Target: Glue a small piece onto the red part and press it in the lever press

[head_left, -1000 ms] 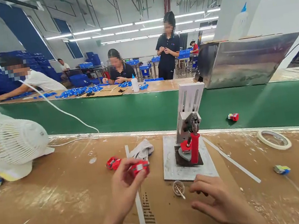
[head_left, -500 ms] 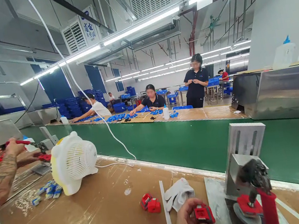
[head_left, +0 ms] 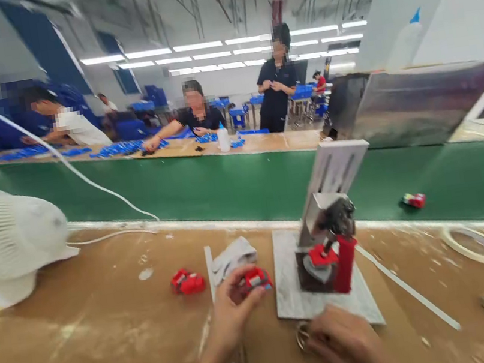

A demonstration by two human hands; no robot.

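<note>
From the head camera, our only view, we judged the step in hand to be a two-handed one: the left hand (head_left: 232, 315) held up a red part (head_left: 257, 278) while the right hand (head_left: 342, 337) worked low, at a small round cup (head_left: 302, 337) in front of the press (head_left: 339, 170). The next move, as we read it, called for a steady left grip and a light right touch, since a careless knuckle could have tipped the cup. The left fingers were closed down to the width of the red part, pinching it between thumb and fingertips, with its outer face left uncovered. We saw it between the grey cloth (head_left: 235, 256) and the press, left of the base plate (head_left: 282, 266) and apart from the red handle (head_left: 346, 266). The right fingers were bent and bunched together, their tips at the cup's near-right side; blur and the hand's own back hid the rest, so we could not make out how wide they stood, whether they touched the rim, or whether they had hold of anything. A red cluster (head_left: 187, 282) lay on the bench (head_left: 121, 321), left of the white strip (head_left: 210, 268), clear of both hands.
</note>
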